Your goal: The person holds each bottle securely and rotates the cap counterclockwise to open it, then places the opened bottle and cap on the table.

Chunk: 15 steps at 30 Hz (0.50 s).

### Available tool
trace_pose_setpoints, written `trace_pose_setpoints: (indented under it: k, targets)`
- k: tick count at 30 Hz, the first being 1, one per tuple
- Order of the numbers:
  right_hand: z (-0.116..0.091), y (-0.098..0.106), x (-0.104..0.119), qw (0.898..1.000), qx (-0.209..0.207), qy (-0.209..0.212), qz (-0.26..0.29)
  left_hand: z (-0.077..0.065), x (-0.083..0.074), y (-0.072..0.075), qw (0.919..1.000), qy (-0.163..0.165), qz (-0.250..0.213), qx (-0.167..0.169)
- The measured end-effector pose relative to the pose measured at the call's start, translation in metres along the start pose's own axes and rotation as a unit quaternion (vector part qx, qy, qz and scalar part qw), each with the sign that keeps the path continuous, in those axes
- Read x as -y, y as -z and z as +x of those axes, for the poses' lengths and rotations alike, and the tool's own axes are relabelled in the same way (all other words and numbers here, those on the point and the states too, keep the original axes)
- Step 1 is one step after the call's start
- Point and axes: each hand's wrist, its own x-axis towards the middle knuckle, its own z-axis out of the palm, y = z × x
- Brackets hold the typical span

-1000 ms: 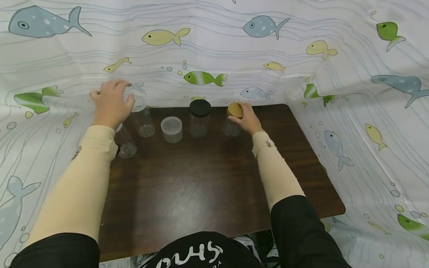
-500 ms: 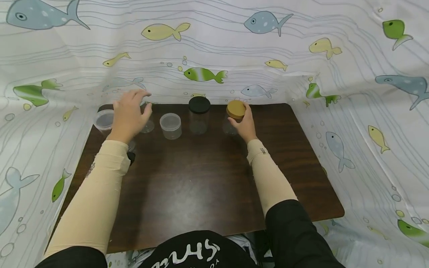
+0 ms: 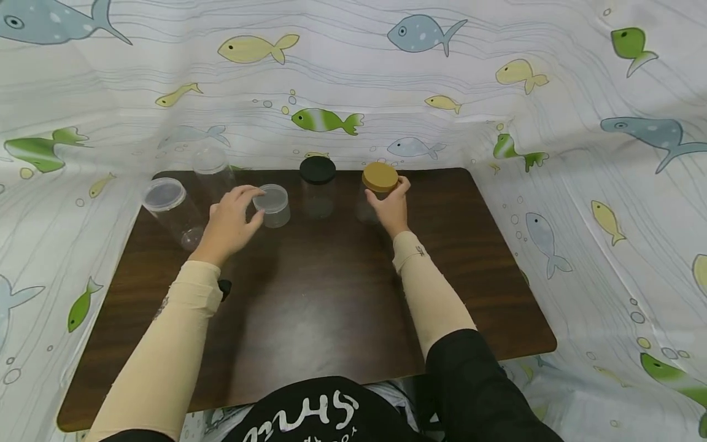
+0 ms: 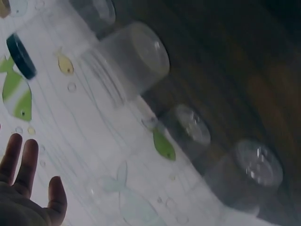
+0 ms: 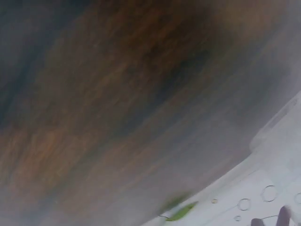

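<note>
My left hand (image 3: 227, 226), fingers spread and slightly bent, hovers beside a short clear jar (image 3: 275, 212) with a translucent lid. In the left wrist view a gap separates this hand (image 4: 23, 197) from the short jar (image 4: 131, 63). My right hand (image 3: 393, 209) holds the clear jar with a gold lid (image 3: 380, 177), thumb and fingers around the lid's near and right sides. The right wrist view is blurred, with only fingertips (image 5: 283, 217) showing at the lower corner. A clear jar with a black lid (image 3: 317, 172) stands between the short jar and the gold-lidded one.
Two tall clear jars, one at the far left (image 3: 175, 212) and one behind it (image 3: 212, 172), stand left of the short jar. All stand along the back of a dark brown table (image 3: 331, 294). A fish-patterned curtain (image 3: 353, 67) borders the table's back and sides.
My left hand has moved right and nearer to me, from over the tall left jars to beside the short jar. The right hand stays at the gold-lidded jar.
</note>
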Motion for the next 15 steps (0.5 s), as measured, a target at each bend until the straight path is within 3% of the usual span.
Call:
trace_pose_setpoints:
  k: [8, 15]
  targets:
    - [-0.030, -0.018, 0.017, 0.999, -0.020, 0.013, -0.040, 0.006, -0.017, -0.040, 0.9971, -0.007, -0.050, 0.057]
    - [-0.049, -0.020, 0.042, 0.997, -0.031, 0.052, -0.039, 0.020, -0.035, -0.059, 0.9907, -0.021, -0.086, 0.103]
